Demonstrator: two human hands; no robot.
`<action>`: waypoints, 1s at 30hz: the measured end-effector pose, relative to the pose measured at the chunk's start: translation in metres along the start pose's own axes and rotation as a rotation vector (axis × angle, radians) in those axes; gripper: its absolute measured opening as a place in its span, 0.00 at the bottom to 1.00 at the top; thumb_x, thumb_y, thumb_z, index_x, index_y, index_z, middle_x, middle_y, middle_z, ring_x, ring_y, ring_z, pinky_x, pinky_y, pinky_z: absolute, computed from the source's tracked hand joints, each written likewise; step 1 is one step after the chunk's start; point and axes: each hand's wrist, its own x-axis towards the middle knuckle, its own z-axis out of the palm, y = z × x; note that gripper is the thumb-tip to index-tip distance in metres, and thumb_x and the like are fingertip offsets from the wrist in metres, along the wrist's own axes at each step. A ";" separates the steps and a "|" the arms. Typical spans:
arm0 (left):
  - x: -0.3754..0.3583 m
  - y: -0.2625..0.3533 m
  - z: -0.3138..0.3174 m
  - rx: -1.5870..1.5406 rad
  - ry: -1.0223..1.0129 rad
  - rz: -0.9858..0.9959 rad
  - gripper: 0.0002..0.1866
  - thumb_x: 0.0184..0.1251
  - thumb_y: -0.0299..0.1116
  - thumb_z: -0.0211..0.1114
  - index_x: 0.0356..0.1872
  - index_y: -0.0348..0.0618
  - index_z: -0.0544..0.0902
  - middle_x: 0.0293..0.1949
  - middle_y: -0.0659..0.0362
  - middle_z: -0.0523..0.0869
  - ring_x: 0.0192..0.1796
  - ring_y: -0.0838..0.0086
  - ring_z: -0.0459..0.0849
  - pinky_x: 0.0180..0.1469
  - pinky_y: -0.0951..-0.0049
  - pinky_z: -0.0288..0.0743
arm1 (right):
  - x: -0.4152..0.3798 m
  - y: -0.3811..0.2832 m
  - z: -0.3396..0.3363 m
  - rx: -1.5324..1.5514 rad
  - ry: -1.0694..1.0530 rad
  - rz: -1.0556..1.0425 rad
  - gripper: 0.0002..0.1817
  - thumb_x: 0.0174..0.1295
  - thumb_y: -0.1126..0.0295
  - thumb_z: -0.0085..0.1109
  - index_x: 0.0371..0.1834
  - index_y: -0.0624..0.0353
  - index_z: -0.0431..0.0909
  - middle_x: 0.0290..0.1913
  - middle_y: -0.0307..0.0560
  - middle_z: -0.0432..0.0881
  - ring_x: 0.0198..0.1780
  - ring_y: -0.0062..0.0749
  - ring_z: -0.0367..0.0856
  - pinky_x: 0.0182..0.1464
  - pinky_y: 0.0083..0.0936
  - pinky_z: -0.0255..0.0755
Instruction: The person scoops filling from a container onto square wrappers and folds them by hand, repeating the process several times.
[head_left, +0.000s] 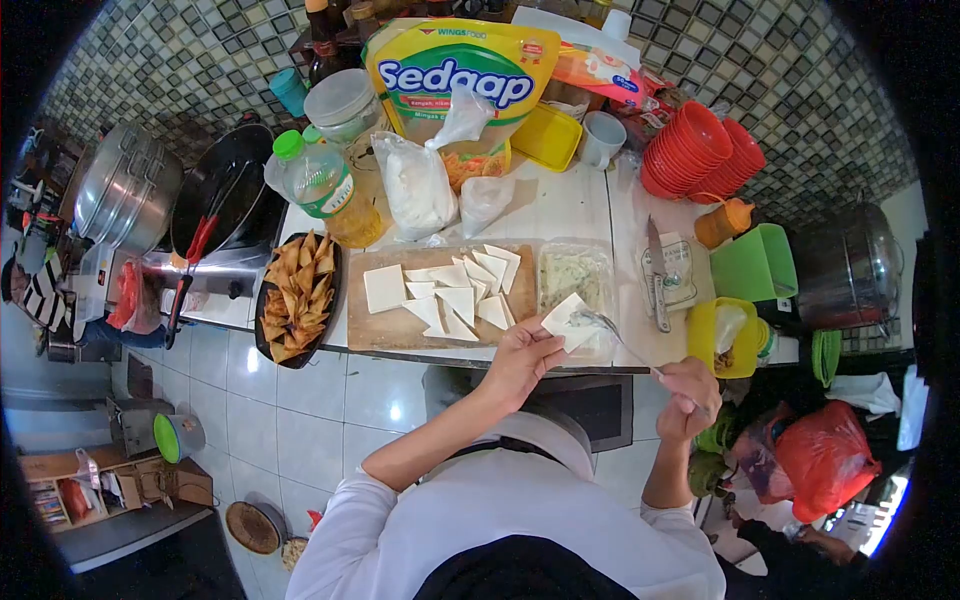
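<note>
Hands and work surface, seen from above. The 2 hands are apart, each closed on 1 thing. The left hand [527, 358] pinches the white square sheet [560, 337] at its lower left edge, between thumb and fingers; the sheet lies beyond this hand and to the left of the right hand [688, 398]. The right hand grips the handle of the metal utensil [630, 350], whose head meets the upper right part of the sheet; whether it is a spoon or a fork cannot be told. Just beyond the sheet: the clear tub [610, 290] of pale mixture [572, 272]. Left of the tub: the wooden board [366, 332], bearing white pieces [384, 289]. Right of the tub: the knife [656, 262].
</note>
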 end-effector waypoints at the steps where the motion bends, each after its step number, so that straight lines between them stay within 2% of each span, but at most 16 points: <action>1: 0.000 0.000 -0.002 -0.001 0.001 0.000 0.18 0.61 0.19 0.54 0.54 0.33 0.71 0.44 0.55 0.81 0.45 0.76 0.81 0.49 0.79 0.77 | 0.000 -0.001 0.000 0.000 -0.001 0.001 0.18 0.67 0.60 0.44 0.24 0.59 0.77 0.22 0.46 0.79 0.17 0.30 0.70 0.19 0.24 0.60; 3: 0.001 0.001 -0.003 -0.033 -0.037 -0.001 0.19 0.61 0.18 0.54 0.54 0.32 0.71 0.38 0.57 0.81 0.43 0.76 0.81 0.51 0.77 0.77 | 0.000 -0.001 -0.001 -0.023 -0.044 -0.034 0.18 0.66 0.58 0.45 0.26 0.56 0.78 0.23 0.46 0.80 0.18 0.32 0.71 0.21 0.25 0.62; 7: 0.002 0.001 0.003 -0.084 0.015 0.016 0.19 0.60 0.17 0.54 0.55 0.32 0.70 0.36 0.57 0.82 0.42 0.75 0.82 0.54 0.75 0.76 | -0.001 0.003 0.000 -0.080 -0.183 0.014 0.17 0.65 0.56 0.46 0.27 0.55 0.78 0.23 0.46 0.80 0.19 0.34 0.72 0.22 0.26 0.64; 9: 0.003 0.000 0.000 -0.144 -0.021 0.007 0.20 0.60 0.17 0.53 0.55 0.32 0.69 0.38 0.55 0.82 0.43 0.74 0.82 0.55 0.74 0.76 | -0.003 0.002 -0.003 -0.112 -0.070 -0.019 0.17 0.65 0.57 0.45 0.27 0.54 0.78 0.23 0.44 0.80 0.19 0.34 0.72 0.22 0.26 0.64; 19: 0.007 -0.003 -0.002 -0.121 -0.007 0.009 0.19 0.59 0.17 0.54 0.54 0.29 0.70 0.41 0.53 0.81 0.45 0.73 0.81 0.54 0.75 0.76 | -0.007 -0.004 -0.009 0.021 0.087 -0.038 0.19 0.66 0.55 0.45 0.27 0.54 0.77 0.22 0.44 0.79 0.18 0.32 0.71 0.22 0.25 0.63; 21: 0.006 -0.001 0.005 -0.148 0.050 -0.005 0.09 0.59 0.16 0.54 0.41 0.29 0.75 0.34 0.58 0.79 0.38 0.76 0.82 0.52 0.75 0.78 | -0.001 -0.006 -0.009 -0.031 -0.003 -0.059 0.19 0.66 0.54 0.44 0.25 0.55 0.77 0.22 0.45 0.79 0.18 0.32 0.71 0.22 0.25 0.63; 25: 0.003 0.005 0.009 -0.168 0.045 -0.008 0.08 0.59 0.16 0.53 0.39 0.30 0.75 0.35 0.57 0.80 0.40 0.75 0.82 0.52 0.75 0.78 | -0.009 0.002 -0.003 -0.071 0.037 -0.036 0.22 0.66 0.53 0.44 0.24 0.57 0.77 0.22 0.46 0.80 0.19 0.33 0.72 0.23 0.26 0.65; 27: 0.005 0.002 0.005 -0.202 0.077 0.030 0.08 0.58 0.15 0.53 0.39 0.30 0.74 0.35 0.56 0.80 0.41 0.73 0.82 0.52 0.74 0.78 | -0.021 0.012 -0.005 -0.085 0.247 0.170 0.16 0.64 0.63 0.48 0.25 0.60 0.78 0.25 0.48 0.81 0.22 0.36 0.75 0.26 0.28 0.68; 28: 0.005 0.003 0.003 -0.201 0.073 0.027 0.08 0.58 0.15 0.53 0.39 0.30 0.74 0.35 0.56 0.80 0.41 0.73 0.82 0.52 0.74 0.78 | -0.023 0.020 -0.004 -0.090 0.250 0.169 0.16 0.64 0.63 0.48 0.25 0.60 0.78 0.25 0.48 0.81 0.22 0.36 0.75 0.26 0.28 0.68; 30: 0.003 0.008 -0.004 -0.242 0.108 0.139 0.11 0.59 0.16 0.51 0.43 0.30 0.74 0.39 0.53 0.80 0.44 0.71 0.81 0.53 0.73 0.76 | -0.025 0.038 0.002 -0.171 0.018 0.339 0.05 0.54 0.78 0.51 0.28 0.62 0.78 0.27 0.49 0.81 0.27 0.40 0.77 0.29 0.29 0.70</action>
